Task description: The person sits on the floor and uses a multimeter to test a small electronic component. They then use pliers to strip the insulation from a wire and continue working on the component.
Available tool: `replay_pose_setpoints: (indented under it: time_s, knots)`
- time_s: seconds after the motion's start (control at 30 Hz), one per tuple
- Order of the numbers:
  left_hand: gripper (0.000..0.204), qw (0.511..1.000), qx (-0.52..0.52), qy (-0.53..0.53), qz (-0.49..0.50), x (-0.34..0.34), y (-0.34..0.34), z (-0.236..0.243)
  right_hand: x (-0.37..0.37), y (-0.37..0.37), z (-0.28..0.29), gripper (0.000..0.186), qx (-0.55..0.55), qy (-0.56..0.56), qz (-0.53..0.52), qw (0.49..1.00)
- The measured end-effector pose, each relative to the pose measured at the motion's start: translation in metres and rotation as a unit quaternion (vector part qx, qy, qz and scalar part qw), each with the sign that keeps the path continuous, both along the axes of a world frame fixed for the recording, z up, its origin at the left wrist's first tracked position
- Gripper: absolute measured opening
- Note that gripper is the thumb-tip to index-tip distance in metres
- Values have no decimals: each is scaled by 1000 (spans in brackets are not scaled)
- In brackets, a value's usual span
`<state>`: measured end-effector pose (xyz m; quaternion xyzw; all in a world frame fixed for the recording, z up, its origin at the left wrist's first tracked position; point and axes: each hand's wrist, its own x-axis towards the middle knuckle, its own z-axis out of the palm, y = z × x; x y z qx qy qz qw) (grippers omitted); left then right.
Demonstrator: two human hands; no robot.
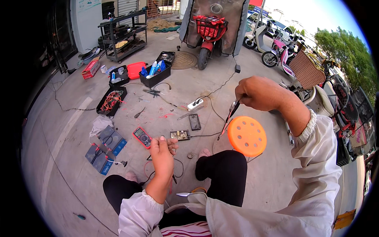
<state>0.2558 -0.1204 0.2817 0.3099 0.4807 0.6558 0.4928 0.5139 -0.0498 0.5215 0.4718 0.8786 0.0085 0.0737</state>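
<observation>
My right hand (258, 94) is raised beside the round orange stool (247, 136). Its fingers are closed on a slim black-and-red length (229, 114), perhaps a test lead, that hangs down toward the stool's left side. My left hand (162, 152) is lower, in front of my knees, with thumb and fingers curled together; whether anything small is between them I cannot make out. Just beyond it lie a red-and-black multimeter (142, 137) and an uncovered charger with its circuit board showing (180, 135). The charger's black cover (194, 121) rests behind it.
A white power strip (195, 104), a tape roll (190, 155) and loose cables lie about. Blue battery-like blocks (106, 150) sit at left. Farther off are a box of red wires (111, 100), a black toolbox (155, 77), a cart (122, 33) and a red scooter (209, 33).
</observation>
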Motion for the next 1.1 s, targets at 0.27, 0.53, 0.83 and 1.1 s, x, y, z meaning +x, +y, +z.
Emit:
replay_pose_setpoints:
  time_s: [0.27, 0.53, 0.83, 1.1]
  knots:
    - [23, 994, 108, 31, 2, 29, 1, 32, -94, -40, 16, 10, -11, 73, 143, 987]
    - [21, 997, 63, -52, -4, -4, -26, 30, -142, -49, 9, 13, -77, 136, 150, 976]
    - [21, 971, 49, 96, 215, -55, -17, 30, -143, -88, -77, 13, -278, 446, -30, 850]
    - [18, 873, 21, 390, 292, -65, -10, 13, -175, -149, -120, 13, -217, 525, -70, 820]
